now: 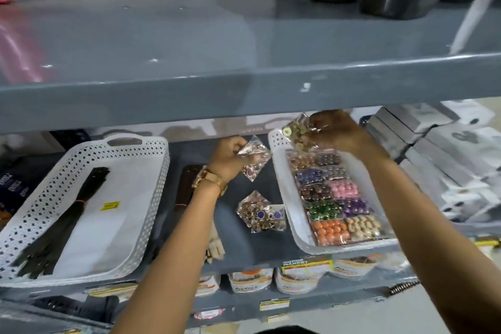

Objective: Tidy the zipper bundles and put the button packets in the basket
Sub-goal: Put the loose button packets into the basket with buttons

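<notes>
My left hand (pixel 229 157) pinches a clear button packet (pixel 254 158) above the grey shelf between two white baskets. Over the far end of the right basket (pixel 282 171), my right hand (pixel 336 130) grips another clear packet of gold buttons (pixel 296 134). That basket holds rows of coloured button packets (pixel 336 198). A third packet (pixel 261 211) lies loose on the shelf. A dark zipper bundle (pixel 62 219) rests in the left basket (pixel 141 198). A brown zipper bundle (pixel 187 184) lies on the shelf, partly hidden by my left forearm.
A grey upper shelf (pixel 244 84) overhangs close above both hands. Stacked grey boxes (pixel 447 157) fill the shelf to the right. Dark packets (pixel 16 184) sit at the far left. Bagged goods (pixel 298 276) line the shelf below.
</notes>
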`<state>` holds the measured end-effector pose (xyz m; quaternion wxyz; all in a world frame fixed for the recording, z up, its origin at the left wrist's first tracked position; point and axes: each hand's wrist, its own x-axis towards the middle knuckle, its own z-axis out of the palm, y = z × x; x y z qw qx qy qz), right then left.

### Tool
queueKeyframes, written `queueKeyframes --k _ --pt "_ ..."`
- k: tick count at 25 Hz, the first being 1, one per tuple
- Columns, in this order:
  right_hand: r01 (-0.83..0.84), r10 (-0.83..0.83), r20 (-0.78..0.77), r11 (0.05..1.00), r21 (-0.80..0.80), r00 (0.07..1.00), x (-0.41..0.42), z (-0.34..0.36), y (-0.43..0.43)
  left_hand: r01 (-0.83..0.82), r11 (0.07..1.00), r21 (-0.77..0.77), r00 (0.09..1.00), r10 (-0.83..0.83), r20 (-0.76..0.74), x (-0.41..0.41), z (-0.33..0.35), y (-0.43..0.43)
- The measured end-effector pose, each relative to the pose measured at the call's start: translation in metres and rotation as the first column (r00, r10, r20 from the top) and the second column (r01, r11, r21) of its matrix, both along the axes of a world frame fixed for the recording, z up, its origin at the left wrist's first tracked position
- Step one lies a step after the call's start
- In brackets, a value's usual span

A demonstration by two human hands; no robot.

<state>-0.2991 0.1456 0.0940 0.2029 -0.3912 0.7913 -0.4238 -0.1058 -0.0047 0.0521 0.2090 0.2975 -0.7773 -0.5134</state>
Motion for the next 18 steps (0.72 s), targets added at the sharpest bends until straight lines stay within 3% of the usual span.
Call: queueKeyframes --k 2,5,7,9,12,15,17,18 --pt "-0.062 0.102 -0.116 0.951 0.304 0.988 -0.022 0.010 0.040 0.226 0.972 0.072 0.971 -0.230 0.063 -0.017 0.009 0.030" --pt "-0.134 0.255 -0.111 0.776 0.617 0.961 -0.032 -0.006 0.083 0.532 0.847 0.002 0.791 -0.498 0.355 -0.048 -0.005 0.088" --pt "-0.159 0.313 -0.064 0.637 0.754 0.947 -0.024 -0.029 0.099 0.630 0.774 -0.061 0.680 -0.512 0.525 -0.063 -0.028 0.121" --pt "-0.155 0.326 -0.042 0.555 0.817 0.944 -0.014 -0.050 0.107 0.645 0.753 -0.129 0.644 -0.444 0.623 -0.070 -0.048 0.142" --pt "-0.105 0.292 -0.080 0.566 0.817 0.953 -0.006 -0.057 0.110 0.610 0.745 -0.270 0.680 -0.316 0.662 -0.067 -0.055 0.151" --pt "0.028 0.278 -0.244 0.604 0.796 0.929 0.002 -0.038 0.098 0.450 0.799 -0.399 0.832 -0.213 0.513 -0.051 -0.039 0.134" --pt "0.022 0.265 -0.317 0.736 0.677 0.911 0.019 -0.021 0.073 0.228 0.812 -0.537 0.937 -0.034 0.347 -0.036 -0.029 0.105" --pt "-0.048 0.281 -0.310 0.805 0.591 0.908 0.034 -0.015 0.056 0.127 0.808 -0.575 0.949 0.070 0.308 -0.027 -0.027 0.084"
